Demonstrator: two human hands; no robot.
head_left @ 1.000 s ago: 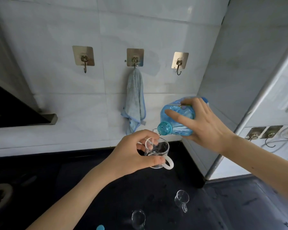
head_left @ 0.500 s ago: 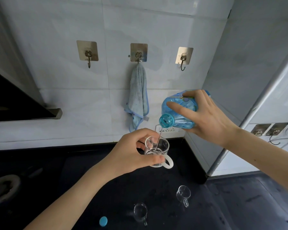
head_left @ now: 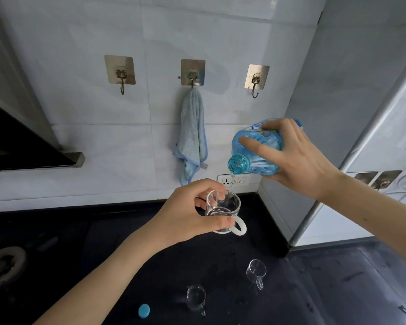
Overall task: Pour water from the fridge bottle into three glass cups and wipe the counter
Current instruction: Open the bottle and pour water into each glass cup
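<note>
My right hand (head_left: 295,160) grips a blue plastic bottle (head_left: 256,151), tipped with its open mouth pointing down and left. A thin stream of water falls from it into a glass cup (head_left: 223,212) with a handle, which my left hand (head_left: 188,214) holds in the air above the black counter (head_left: 150,266). Some water stands in the held cup. Two more glass cups rest on the counter below: one (head_left: 256,272) to the right, one (head_left: 196,299) nearer the front edge. The bottle's blue cap (head_left: 144,310) lies on the counter.
A light blue cloth (head_left: 193,137) hangs from the middle of three wall hooks. A wall socket (head_left: 234,180) sits just behind the stream. A grey fridge side (head_left: 338,113) stands at the right. A stove burner (head_left: 5,266) is at the left. Water drops spot the counter.
The bottle has tipped and water now pours into the held cup, whose level has risen. Both hands stay in nearly the same place; my view has lifted slightly.
</note>
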